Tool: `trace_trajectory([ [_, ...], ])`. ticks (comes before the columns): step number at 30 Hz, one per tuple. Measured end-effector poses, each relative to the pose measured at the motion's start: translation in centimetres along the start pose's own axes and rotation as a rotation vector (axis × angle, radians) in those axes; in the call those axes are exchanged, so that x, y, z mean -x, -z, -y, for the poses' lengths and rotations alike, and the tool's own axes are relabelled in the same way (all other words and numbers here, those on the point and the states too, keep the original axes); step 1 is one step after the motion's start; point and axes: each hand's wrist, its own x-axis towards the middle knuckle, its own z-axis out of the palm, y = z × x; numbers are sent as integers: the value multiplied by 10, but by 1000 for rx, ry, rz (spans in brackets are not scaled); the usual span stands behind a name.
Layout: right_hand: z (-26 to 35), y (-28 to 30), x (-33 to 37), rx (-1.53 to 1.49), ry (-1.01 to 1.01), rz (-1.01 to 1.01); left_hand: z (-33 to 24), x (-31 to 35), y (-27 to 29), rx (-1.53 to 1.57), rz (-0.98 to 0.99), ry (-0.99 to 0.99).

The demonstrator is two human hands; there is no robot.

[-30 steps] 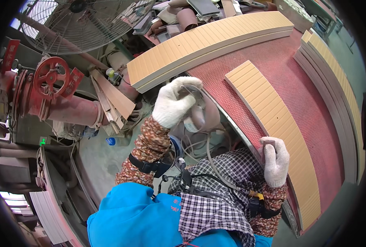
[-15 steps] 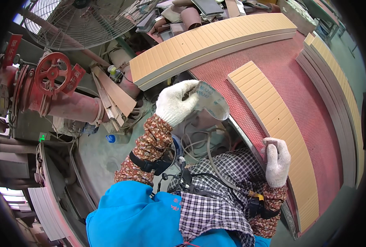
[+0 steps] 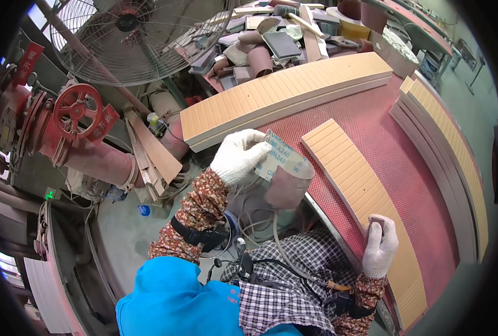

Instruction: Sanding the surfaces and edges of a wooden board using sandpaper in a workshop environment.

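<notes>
Pinched in my white-gloved left hand (image 3: pixel 235 157) is a curled sheet of sandpaper (image 3: pixel 288 189), held up by one corner beside the table's edge. Its pale printed back and its brownish grit side both show. My right hand (image 3: pixel 380 252), also gloved, rests over a curved, grooved yellow-tan board (image 3: pixel 347 168) at its left edge. Between the fingers and thumb of that hand sits a small brownish piece (image 3: pixel 377 219), perhaps folded sandpaper; its kind is not plain. The board lies on a red textured table mat (image 3: pixel 411 185).
Stacked curved boards lie at the table's far side (image 3: pixel 282 92) and right side (image 3: pixel 445 145). Behind them is a heap of scraps (image 3: pixel 282 45). A large fan (image 3: pixel 128 25), a red valve wheel (image 3: pixel 77 112) and leaning wooden strips (image 3: pixel 154 145) stand left. A hose (image 3: pixel 277 235) hangs before me.
The sandpaper has turned and uncurled downward, showing more of its brownish side. My right hand stays at the board's edge with the small piece. The whole view has shifted slightly.
</notes>
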Motion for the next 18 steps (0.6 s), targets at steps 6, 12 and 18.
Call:
trace_trajectory([
  [6, -10, 15, 4, 41, -10, -133, -33, -30, 23, 217, -76, 38],
  [12, -30, 9, 11, -20, -123, -209, -69, -89, 57, 429, -178, 54],
  [18, -25, 7, 8, 32, -143, -229, -105, -186, 47, 677, -195, -41],
])
